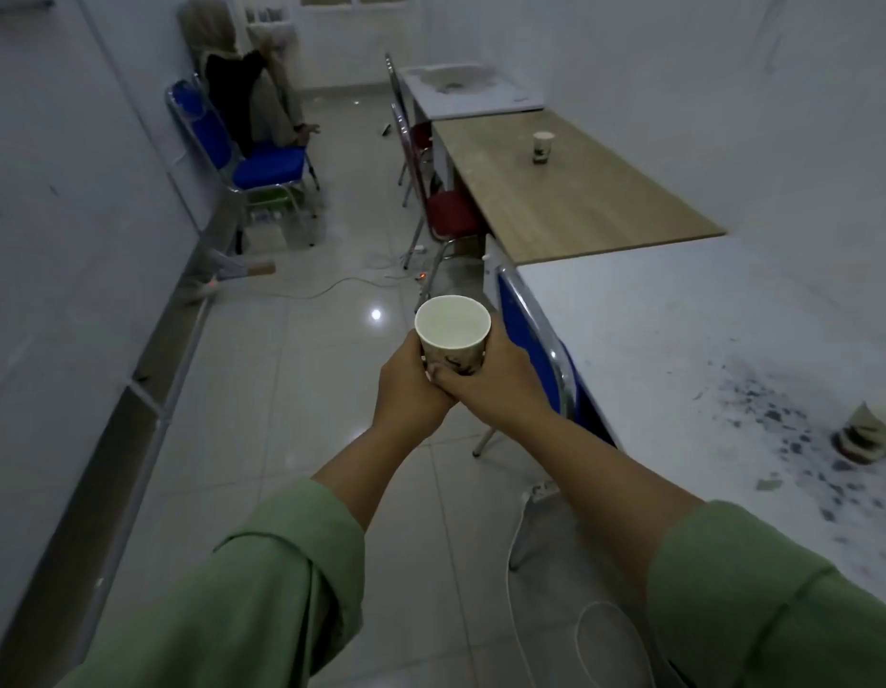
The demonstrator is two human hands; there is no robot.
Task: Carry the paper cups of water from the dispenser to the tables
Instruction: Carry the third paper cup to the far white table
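Paper cup is in both my hands, held up over the floor in the middle of the room, mouth up & upright. I think I see water inside near the top, but the light is dim so I can't be sure. My left hand wraps the cup's left side & bottom, fingers curled shut round it. My right hand wraps the right side, fingers bent across the front of the cup, also closed on it. The 2 hands touch each other under the cup. Green sleeves cover both arms up to the forearm.

On my right is a white table w/ dark specks on it. A 2nd cup sits on that table near the right edge of view; it looks tilted but that may be the wide lens. A blue chair is pushed in at this table, just beside my right hand in the view.

Further on is a wood table w/ a 3rd cup standing upright on it. A red chair is at its side. Past that is another white table.

On the left wall side there's a 2nd blue chair & a person sitting by it. White cables lie on the floor
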